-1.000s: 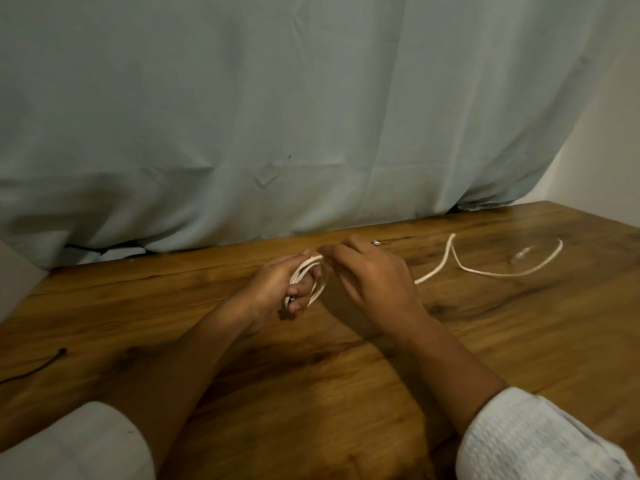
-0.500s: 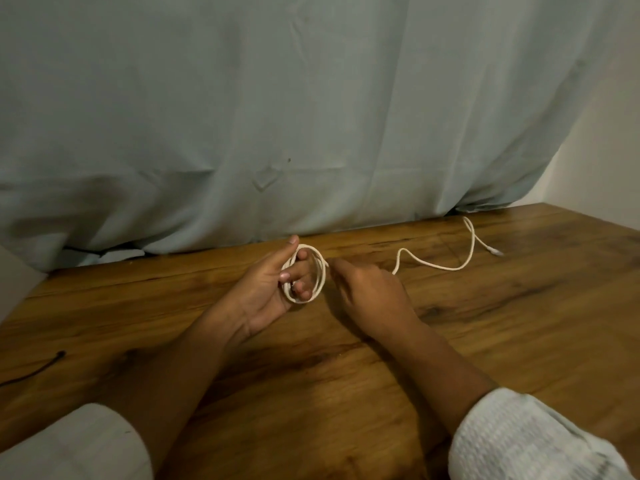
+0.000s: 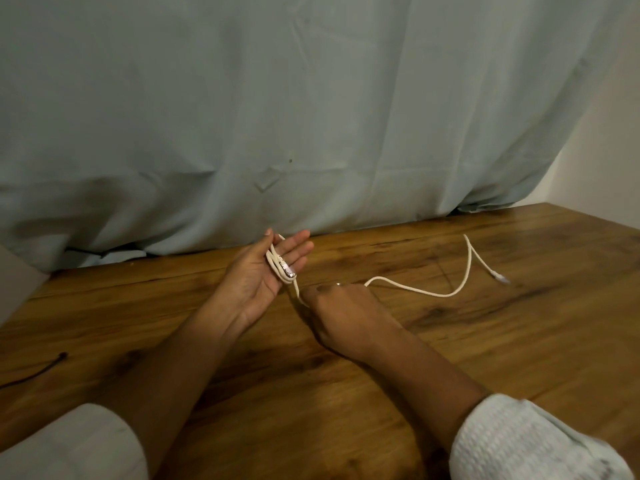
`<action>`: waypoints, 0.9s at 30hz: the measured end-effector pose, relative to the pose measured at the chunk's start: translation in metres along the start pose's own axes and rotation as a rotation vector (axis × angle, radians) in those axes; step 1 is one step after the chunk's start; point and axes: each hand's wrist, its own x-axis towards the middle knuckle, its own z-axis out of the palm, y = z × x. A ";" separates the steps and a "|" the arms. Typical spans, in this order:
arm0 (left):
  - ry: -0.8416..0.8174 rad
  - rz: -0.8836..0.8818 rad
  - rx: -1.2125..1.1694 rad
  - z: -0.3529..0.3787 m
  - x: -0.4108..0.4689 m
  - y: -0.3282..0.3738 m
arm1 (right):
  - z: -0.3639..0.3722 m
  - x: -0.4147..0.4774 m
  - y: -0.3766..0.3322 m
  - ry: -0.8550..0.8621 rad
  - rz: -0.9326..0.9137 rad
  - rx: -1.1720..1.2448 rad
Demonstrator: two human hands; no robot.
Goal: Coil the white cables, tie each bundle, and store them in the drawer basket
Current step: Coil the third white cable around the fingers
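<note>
Your left hand (image 3: 256, 275), fingers straight, carries the coil (image 3: 277, 268) of white cable (image 3: 415, 291). Just right of the coil, your right hand (image 3: 346, 313) grips the strand in curled fingers. It looks light, limp and springy, so hold it near the coil.

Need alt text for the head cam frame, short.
A left hand, palm up, carries loops of white cable wound round its straight fingers; the right hand grips the cable beside it. The rest trails right across a wooden table, before a grey cloth.
</note>
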 end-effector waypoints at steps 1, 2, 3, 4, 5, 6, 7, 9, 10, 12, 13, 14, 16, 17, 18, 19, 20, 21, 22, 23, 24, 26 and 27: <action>0.013 0.002 0.007 -0.001 0.000 0.000 | 0.000 0.000 0.000 0.006 -0.030 -0.008; 0.029 0.003 0.011 -0.001 0.001 0.000 | -0.001 0.000 0.000 0.016 -0.058 -0.016; 0.047 0.005 0.011 -0.002 0.002 0.000 | -0.002 0.000 -0.001 0.024 -0.080 -0.021; 0.065 0.005 0.011 -0.001 0.003 -0.001 | -0.002 0.000 -0.002 0.030 -0.097 -0.021; 0.081 0.005 0.010 -0.001 0.004 -0.001 | -0.003 0.000 -0.003 0.035 -0.108 -0.019; 0.096 0.007 0.009 0.000 0.005 -0.002 | -0.003 0.000 -0.003 0.044 -0.113 -0.019; 0.113 0.011 0.015 0.000 0.006 -0.002 | -0.003 0.000 -0.004 0.053 -0.116 -0.022; 0.134 0.019 0.047 0.002 0.007 -0.005 | -0.005 -0.001 -0.005 0.060 -0.126 -0.025; 0.141 0.028 0.077 0.003 0.007 -0.006 | -0.007 0.000 -0.005 0.060 -0.135 -0.022; 0.148 0.066 0.163 0.003 0.007 -0.009 | -0.009 0.000 -0.005 0.076 -0.157 -0.009; 0.149 0.088 0.210 0.002 0.007 -0.011 | -0.010 -0.001 -0.005 0.087 -0.167 0.004; 0.148 0.109 0.261 0.001 0.007 -0.013 | -0.011 -0.001 -0.005 0.092 -0.174 0.020; 0.137 0.151 0.401 -0.005 0.008 -0.017 | -0.012 -0.001 -0.005 0.101 -0.184 0.066; 0.126 0.165 0.489 -0.006 0.007 -0.018 | -0.014 -0.001 -0.005 0.121 -0.186 0.102; 0.112 0.177 0.574 -0.009 0.007 -0.020 | -0.017 -0.001 -0.004 0.153 -0.183 0.142; 0.088 0.177 0.650 -0.012 0.006 -0.022 | -0.020 -0.001 -0.003 0.184 -0.174 0.181; 0.067 0.169 0.707 -0.014 0.005 -0.023 | -0.021 -0.001 -0.002 0.202 -0.161 0.205; 0.047 0.157 0.755 -0.016 0.002 -0.023 | -0.023 -0.001 0.000 0.214 -0.147 0.211; 0.020 0.159 0.809 -0.017 0.000 -0.023 | -0.023 -0.001 0.003 0.224 -0.132 0.205; -0.007 0.160 0.866 -0.018 -0.001 -0.022 | -0.023 -0.001 0.006 0.238 -0.117 0.199; -0.044 0.147 0.905 -0.019 -0.002 -0.022 | -0.023 -0.001 0.009 0.260 -0.099 0.195; -0.105 0.079 0.922 -0.016 -0.004 -0.021 | -0.023 -0.001 0.017 0.322 -0.057 0.180; -0.128 0.033 0.901 -0.012 -0.006 -0.020 | -0.023 -0.001 0.021 0.345 -0.034 0.170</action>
